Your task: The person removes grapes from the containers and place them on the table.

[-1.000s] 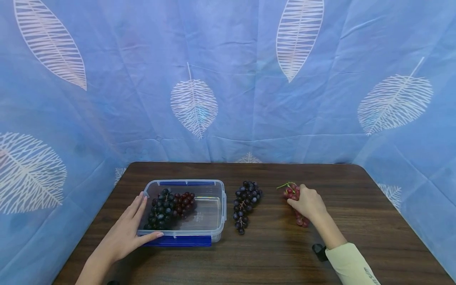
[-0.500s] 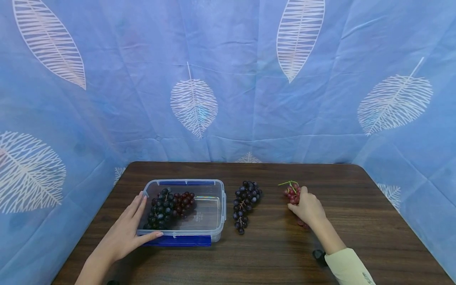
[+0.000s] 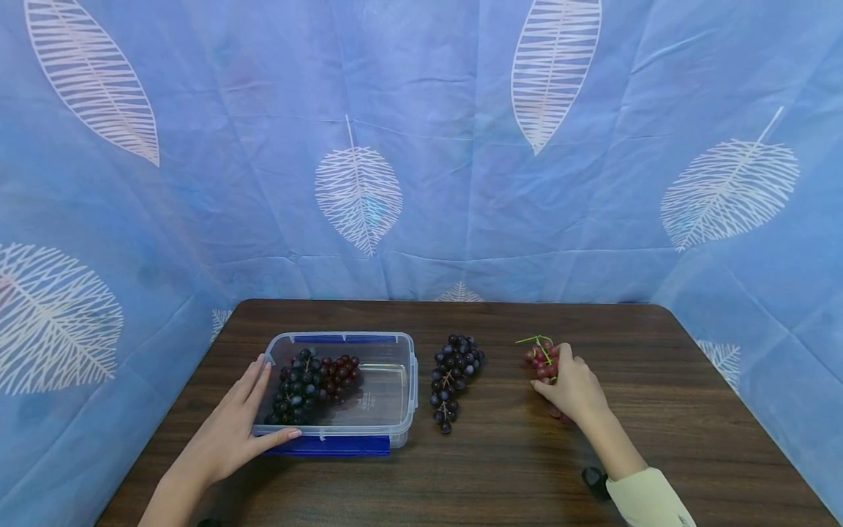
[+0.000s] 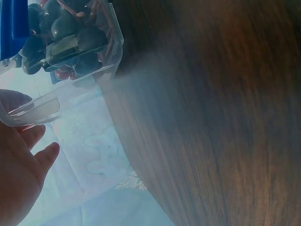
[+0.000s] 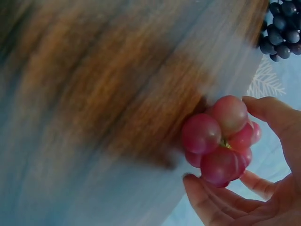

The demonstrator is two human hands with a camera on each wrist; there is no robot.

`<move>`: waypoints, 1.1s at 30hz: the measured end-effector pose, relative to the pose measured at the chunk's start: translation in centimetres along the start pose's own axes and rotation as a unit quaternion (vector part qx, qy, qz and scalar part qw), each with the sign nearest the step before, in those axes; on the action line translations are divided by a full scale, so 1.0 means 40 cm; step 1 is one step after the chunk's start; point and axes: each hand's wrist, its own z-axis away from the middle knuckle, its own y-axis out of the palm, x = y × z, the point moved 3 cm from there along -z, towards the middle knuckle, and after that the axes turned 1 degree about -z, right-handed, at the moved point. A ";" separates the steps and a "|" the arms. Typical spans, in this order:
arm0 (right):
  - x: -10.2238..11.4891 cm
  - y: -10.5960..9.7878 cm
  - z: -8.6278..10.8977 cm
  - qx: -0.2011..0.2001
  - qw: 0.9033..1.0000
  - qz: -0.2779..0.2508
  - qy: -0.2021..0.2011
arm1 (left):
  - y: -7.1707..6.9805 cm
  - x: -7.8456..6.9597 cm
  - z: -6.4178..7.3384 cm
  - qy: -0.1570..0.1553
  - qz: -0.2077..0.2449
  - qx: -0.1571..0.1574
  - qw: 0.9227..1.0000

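My left hand [image 3: 227, 428] lies spread at the near left corner of a clear plastic food container [image 3: 385, 388]. Its fingers run straight along the left side, and the thumb reaches over the front rim. Inside sit a bunch of dark green-black grapes [image 3: 298, 391] and a smaller dark red bunch [image 3: 341, 375]. On the right, my right hand [image 3: 577, 388] curls its fingers and thumb around a bunch of red grapes [image 3: 538, 360] with a green stem; the palm hides much of it. The lower red grapes [image 5: 218, 162] show between thumb and fingers in the right wrist view.
A long bunch of black grapes [image 3: 454, 373] lies on the dark wooden table [image 3: 500, 468], between the container and my right hand. A blue latch flap [image 3: 336, 445] hangs along the container's front. Blue leaf-patterned cloth [image 3: 428, 183] stands behind the table.
My right hand has shifted slightly toward me on the red grapes, its thumb lower now. The bunch has turned a little and its stem sits slightly further right. The left hand stays put.
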 end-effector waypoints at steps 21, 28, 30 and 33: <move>0.058 -0.035 0.056 -0.021 0.999 0.031 -0.032 | -0.001 0.000 0.002 0.003 0.006 -0.001 1.000; 0.092 -0.038 0.083 -0.021 0.998 0.048 -0.031 | -0.001 0.000 0.002 0.004 0.005 -0.003 1.000; 0.100 -0.039 0.091 -0.023 0.998 0.049 -0.028 | 0.000 0.000 0.002 0.004 0.005 -0.003 1.000; 0.114 -0.040 0.102 -0.028 0.998 0.051 -0.027 | 0.000 0.001 0.003 0.004 0.006 -0.004 1.000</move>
